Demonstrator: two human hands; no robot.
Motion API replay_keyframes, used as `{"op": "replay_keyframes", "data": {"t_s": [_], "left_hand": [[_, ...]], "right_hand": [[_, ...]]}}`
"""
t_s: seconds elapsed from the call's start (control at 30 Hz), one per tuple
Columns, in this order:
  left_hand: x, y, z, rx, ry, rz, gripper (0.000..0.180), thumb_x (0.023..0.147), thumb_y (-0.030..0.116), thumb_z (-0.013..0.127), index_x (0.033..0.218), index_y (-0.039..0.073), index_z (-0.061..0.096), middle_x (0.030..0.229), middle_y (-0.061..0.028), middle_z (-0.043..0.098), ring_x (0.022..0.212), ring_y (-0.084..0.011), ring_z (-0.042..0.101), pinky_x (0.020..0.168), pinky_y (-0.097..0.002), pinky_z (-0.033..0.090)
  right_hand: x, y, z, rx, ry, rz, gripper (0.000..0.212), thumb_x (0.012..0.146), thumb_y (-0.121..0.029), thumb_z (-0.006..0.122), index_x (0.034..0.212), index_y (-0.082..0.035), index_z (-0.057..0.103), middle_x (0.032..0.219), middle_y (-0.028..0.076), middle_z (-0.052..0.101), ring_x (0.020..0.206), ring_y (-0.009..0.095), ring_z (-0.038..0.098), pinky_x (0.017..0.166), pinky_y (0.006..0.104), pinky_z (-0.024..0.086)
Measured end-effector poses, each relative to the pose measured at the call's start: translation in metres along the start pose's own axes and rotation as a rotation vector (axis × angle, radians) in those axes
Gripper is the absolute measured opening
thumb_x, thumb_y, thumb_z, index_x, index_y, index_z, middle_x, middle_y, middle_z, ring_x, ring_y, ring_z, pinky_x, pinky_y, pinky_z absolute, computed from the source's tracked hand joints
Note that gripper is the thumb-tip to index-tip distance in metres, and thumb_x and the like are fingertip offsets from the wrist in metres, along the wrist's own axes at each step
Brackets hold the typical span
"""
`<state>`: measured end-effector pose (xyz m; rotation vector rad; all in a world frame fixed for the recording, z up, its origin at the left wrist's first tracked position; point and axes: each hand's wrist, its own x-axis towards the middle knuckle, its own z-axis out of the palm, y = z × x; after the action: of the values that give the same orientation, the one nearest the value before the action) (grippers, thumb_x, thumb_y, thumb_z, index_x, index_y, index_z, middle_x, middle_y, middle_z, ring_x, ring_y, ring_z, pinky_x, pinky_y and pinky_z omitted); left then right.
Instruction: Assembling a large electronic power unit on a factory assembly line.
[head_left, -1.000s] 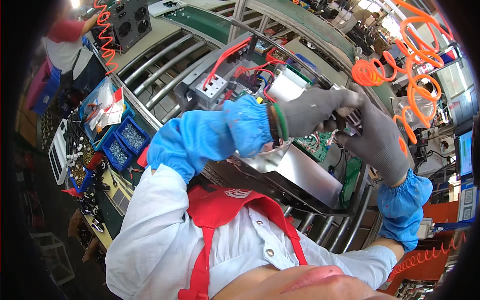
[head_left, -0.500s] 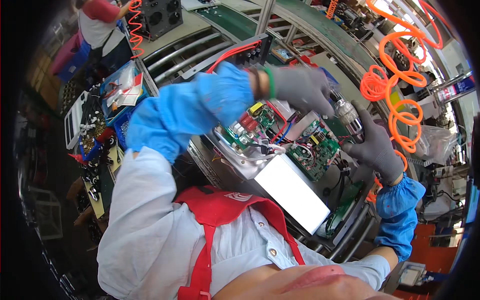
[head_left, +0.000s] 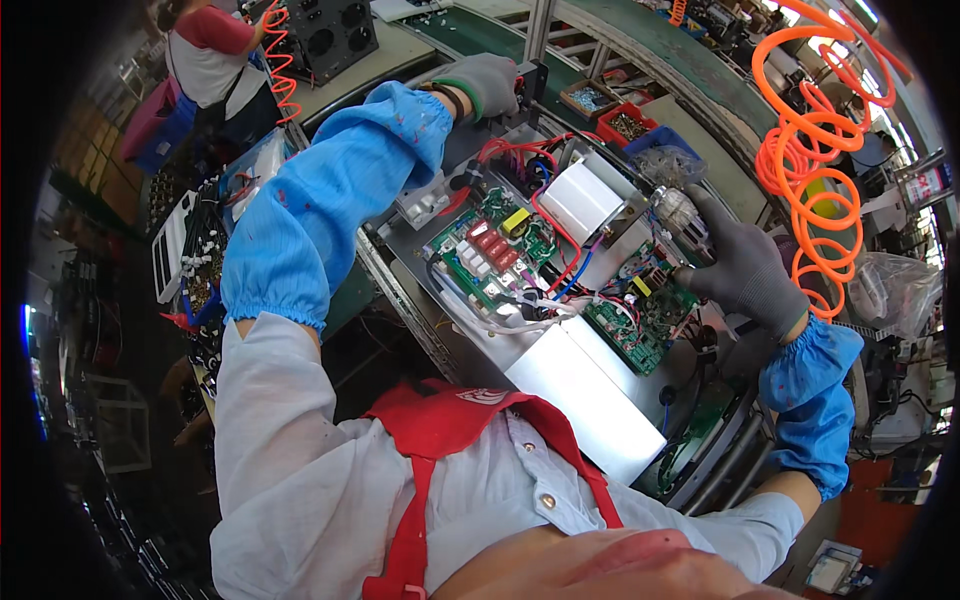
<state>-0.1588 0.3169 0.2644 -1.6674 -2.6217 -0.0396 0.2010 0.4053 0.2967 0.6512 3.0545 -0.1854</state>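
Observation:
My left hand, in a grey glove, is closed at the far end of an open metal chassis. Its fingers curl over the edge of a dark end panel, which the hand partly hides. My right hand, also gloved, grips a silver power screwdriver above the chassis's right side; the tool's tip points toward the far side. Inside the chassis are a green circuit board with red and white parts, a second green board, a silver block, red wires and a white-lit metal cover.
Orange coiled air hoses hang at the right. Beyond the chassis stand a red bin of small parts and a wooden tray. Another person works at the far left beside a black fan unit. Metal rollers run beneath.
My left hand has moved from beside the screwdriver to the far-left end panel. The red wires there now lie closer to the boards. My right hand still holds the screwdriver.

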Motion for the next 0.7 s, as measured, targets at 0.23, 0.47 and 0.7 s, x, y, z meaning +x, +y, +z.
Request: {"op": "replay_keyframes", "data": {"t_s": [0.23,0.47,0.7], "left_hand": [[0.001,-0.001,0.004,0.008,0.049,-0.01,0.038,0.075,0.035,0.072,0.096,0.004,0.066,0.09,-0.017,0.068,0.087,-0.0332,0.066,0.077,-0.0408,0.052],[-0.002,-0.002,0.004,0.014,0.063,0.0,0.039,0.075,0.036,0.071,0.095,0.002,0.066,0.089,-0.0175,0.068,0.086,-0.0338,0.066,0.077,-0.041,0.053],[0.0,-0.002,0.006,0.048,0.069,-0.006,0.041,0.075,0.036,0.071,0.096,0.001,0.065,0.09,-0.018,0.068,0.088,-0.0339,0.066,0.078,-0.0406,0.053]], "right_hand": [[0.008,-0.009,-0.005,-0.013,-0.033,0.023,0.09,0.066,-0.033,0.072,0.144,-0.013,0.03,0.082,0.018,0.064,0.082,0.037,0.065,0.072,0.0449,0.051],[0.015,-0.01,-0.008,-0.051,-0.122,0.052,0.091,0.066,-0.033,0.072,0.144,-0.014,0.03,0.081,0.018,0.064,0.082,0.038,0.065,0.073,0.0453,0.051],[0.014,-0.012,-0.008,-0.017,-0.121,0.053,0.091,0.066,-0.033,0.072,0.144,-0.015,0.029,0.082,0.018,0.065,0.083,0.038,0.065,0.073,0.0457,0.051]]}}
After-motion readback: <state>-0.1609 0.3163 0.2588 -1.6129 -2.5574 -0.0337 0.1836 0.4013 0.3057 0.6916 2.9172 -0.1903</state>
